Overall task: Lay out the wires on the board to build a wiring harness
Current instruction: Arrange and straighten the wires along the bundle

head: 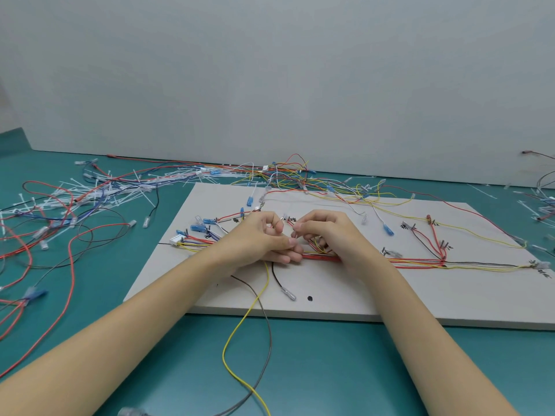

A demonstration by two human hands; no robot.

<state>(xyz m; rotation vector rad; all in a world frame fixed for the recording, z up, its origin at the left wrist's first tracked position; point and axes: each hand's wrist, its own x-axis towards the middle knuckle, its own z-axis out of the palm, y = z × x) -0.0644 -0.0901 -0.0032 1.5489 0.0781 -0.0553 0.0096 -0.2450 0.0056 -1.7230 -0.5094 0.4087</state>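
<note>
Two hands: both work at the middle of the white board (345, 298), close together over the wire bundle.
Left hand (264, 238): fingers curled, thumb and lower fingers closed on the red-and-yellow wire bundle (321, 257) where it runs across the board.
Right hand (327, 232): fingers bent, index and thumb pinching a small pale piece just above the bundle; what the piece is, I cannot tell.
Bundle's run: from a white connector (175, 240) at the board's left side, under both hands, then right along the board to a junction (443, 261) where wires branch upward.
Loose ends: a yellow wire (240, 322) and a grey wire (265, 319) trail from under the left hand off the board's near edge onto the green table (330, 370).
Black wire (277, 280): short, lies on the board below the hands, ending in a clear terminal.
Spare stock: a heap of coloured wires and white cable ties (99, 190) lies on the table left of the board.
</note>
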